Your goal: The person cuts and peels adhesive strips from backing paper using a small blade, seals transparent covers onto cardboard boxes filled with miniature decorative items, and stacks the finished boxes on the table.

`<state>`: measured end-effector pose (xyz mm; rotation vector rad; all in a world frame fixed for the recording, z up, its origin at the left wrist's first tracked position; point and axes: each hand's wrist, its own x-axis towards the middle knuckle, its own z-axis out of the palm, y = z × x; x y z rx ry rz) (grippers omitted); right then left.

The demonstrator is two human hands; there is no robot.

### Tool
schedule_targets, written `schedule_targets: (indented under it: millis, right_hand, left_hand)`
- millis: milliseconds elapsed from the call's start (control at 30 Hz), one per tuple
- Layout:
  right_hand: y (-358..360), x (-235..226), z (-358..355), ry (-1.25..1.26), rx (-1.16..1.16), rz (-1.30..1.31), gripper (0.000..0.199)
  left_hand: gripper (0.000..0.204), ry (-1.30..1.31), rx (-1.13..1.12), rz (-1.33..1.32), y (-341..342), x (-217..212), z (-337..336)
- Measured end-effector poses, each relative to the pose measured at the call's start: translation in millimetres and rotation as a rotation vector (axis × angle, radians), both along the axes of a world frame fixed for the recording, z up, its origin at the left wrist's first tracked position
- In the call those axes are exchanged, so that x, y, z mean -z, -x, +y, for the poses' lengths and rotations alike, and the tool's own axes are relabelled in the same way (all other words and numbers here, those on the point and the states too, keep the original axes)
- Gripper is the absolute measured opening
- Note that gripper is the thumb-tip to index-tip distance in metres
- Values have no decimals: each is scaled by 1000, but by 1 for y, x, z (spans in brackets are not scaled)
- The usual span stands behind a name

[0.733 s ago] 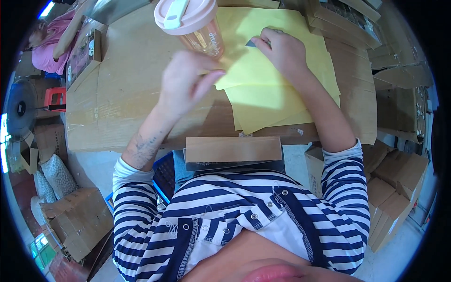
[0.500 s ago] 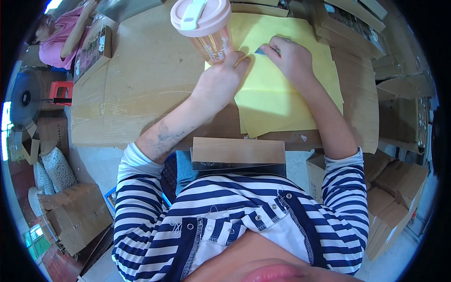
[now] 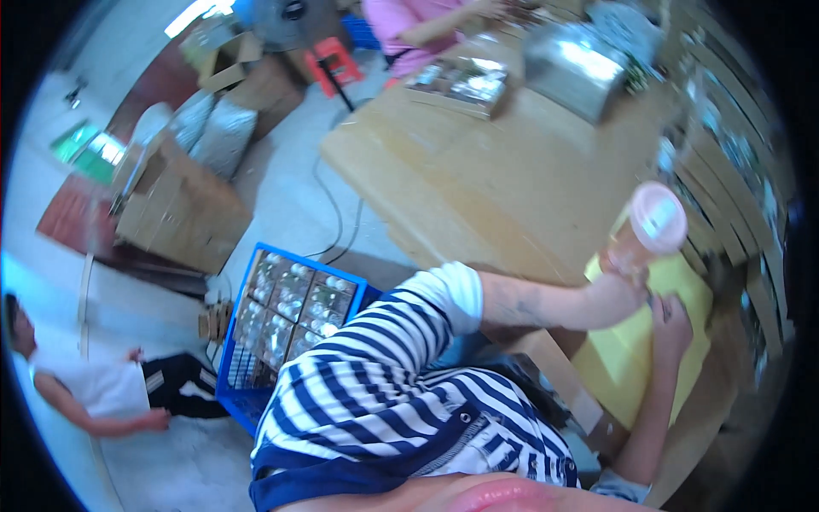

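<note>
On the right part of the table stands a clear tumbler (image 3: pixel 627 242) with a pink lid. My left hand (image 3: pixel 616 299) is right beside the tumbler's base, over the yellow paper sheets (image 3: pixel 627 363). Its fingers are smeared by motion, so whether they grip anything is unclear. Close to it, my right hand (image 3: pixel 671 326) is closed above the same sheets. A small dark piece shows at its fingertips, too blurred to name.
A cardboard-covered table (image 3: pixel 512 171) holds an open box (image 3: pixel 461 85) of small items. A blue crate (image 3: pixel 226 363) of packed goods stands left of me. A person in white (image 3: pixel 94 388) is at the far left; another in pink (image 3: pixel 414 30) sits across the table. Cartons (image 3: pixel 183 200) stand on the floor.
The view has swung left, so the table, tumbler and my hands now appear toward the right. The blue crate and the person in white have come into view. Both hands stay over the yellow sheets.
</note>
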<state>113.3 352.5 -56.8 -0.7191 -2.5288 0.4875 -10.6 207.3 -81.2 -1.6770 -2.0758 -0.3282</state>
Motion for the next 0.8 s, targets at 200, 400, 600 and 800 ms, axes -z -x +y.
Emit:
schedule_targets:
  millis: [200,400,600,800]
  right_hand:
    - [-4,-12,4,155,-32,-79,35]
    - [-8,1,20,178,35,21,36]
    - [8,-6,14,34,39,-48,38]
    - [7,-15,9,49,32,-153,47]
  left_hand:
    - [26,-63,88,-127,0,2,-3]
    - [21,3,194,-151,3,-29,-13]
    - [13,-115,316,-365,17,-81,-51]
    - [16,55,517,-1030,47,-127,-98]
